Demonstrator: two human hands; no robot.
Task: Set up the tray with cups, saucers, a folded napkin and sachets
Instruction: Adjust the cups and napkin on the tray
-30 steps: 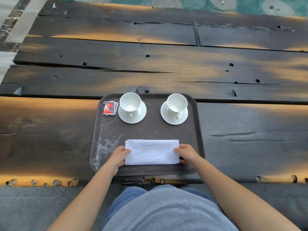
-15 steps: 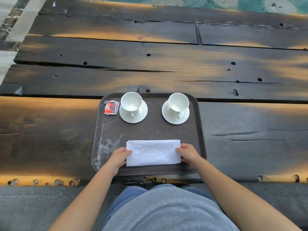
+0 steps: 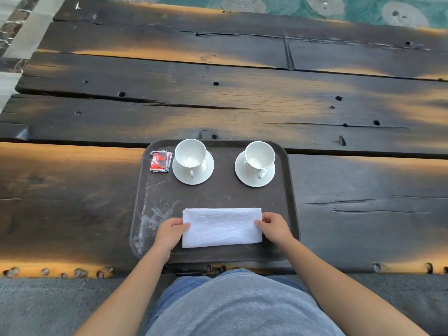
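Two white cups stand along the far side of the dark tray [image 3: 218, 195], each on its own white saucer with the handle turned toward the near edge. The left cup [image 3: 190, 154] sits on the left saucer [image 3: 203, 177], and the right cup [image 3: 260, 156] on the right saucer [image 3: 244, 177], well apart. A small stack of sachets [image 3: 160, 162] lies in the tray's far left corner, just beside the left saucer. Their print is red, black and white, but the writing is too small to read. The folded napkin [image 3: 221, 227], white and oblong, lies flat near the tray's near edge. The left hand [image 3: 169, 232] grasps its left end, thumb on top and fingers curled at the edge. The right hand [image 3: 275, 227] grasps the right end the same way. The tray rests at the near edge of a dark plank table [image 3: 218, 98].
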